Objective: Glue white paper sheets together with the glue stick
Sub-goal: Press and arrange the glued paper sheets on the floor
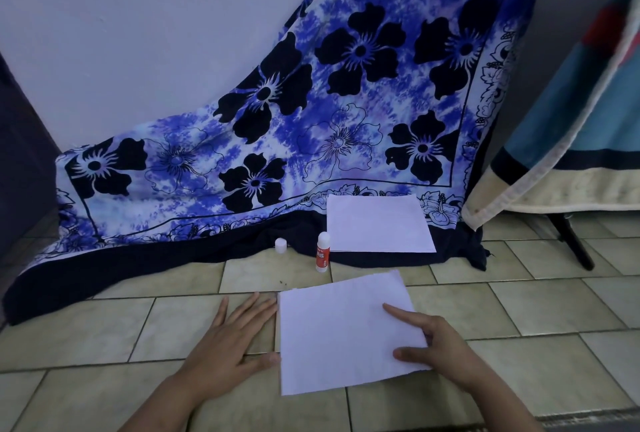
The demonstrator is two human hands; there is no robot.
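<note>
Paper sheets lie in front of the biggest thing in view, a blue flowered cloth (311,102) draped from the wall down onto the tiled floor (519,310). On the cloth's dark hem, far and slightly right, rests the far sheet (377,224). A thin line along its near edge suggests more than one sheet stacked there, though that is hard to confirm. The near sheet (346,334) lies flat on the tiles, turned a little, directly between the hands.

The left hand (228,341) rests palm-down on the floor just beside the sheet's left edge, with its fingers straight and spread, holding nothing. The right hand (440,345) covers the sheet's right corner. Its forefinger is stretched out on top, its thumb lies flat on the paper nearer the person, and the other fingers are folded back.

The glue stick (322,253) stands upright and uncapped at the cloth's edge, just beyond the near sheet's far-left corner and beside the far sheet. Its cap (281,245) stands a little to its left.

The next move likely turns on that stick. It lies straight ahead of both hands, past the sheet's far edge, with its long axis vertical. Both hands are about equally near, but the left one is free.
</note>
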